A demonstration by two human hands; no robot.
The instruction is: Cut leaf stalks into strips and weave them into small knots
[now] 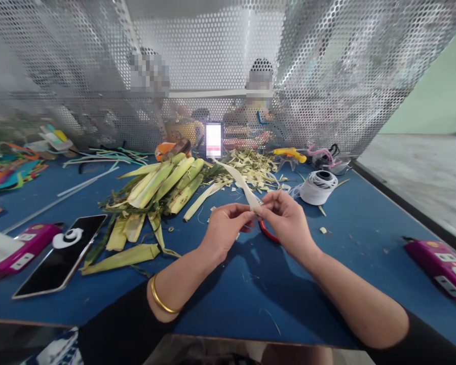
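Both my hands meet over the middle of the blue table [228, 299]. Between them stands a pale corn husk strip [243, 185], wide at the bottom and running up and away to the left. My left hand [221, 230] pinches its near end between thumb and fingers. Close beside it, my right hand [291, 218] is closed on the same end, fingertips nearly touching the left ones. A red loop [268, 231], like a scissors handle, shows below the right hand; whether that hand holds it, I cannot tell. Left of my hands lies a pile of green and cream corn husks [163, 185].
Husk shreds [254, 167] are heaped behind my hands, with a white thread spool [314, 192] to the right. A phone [61, 258] and purple power strip [32, 243] lie left; another power strip [439, 263] lies right. A perforated metal screen [213, 61] stands behind, people beyond it.
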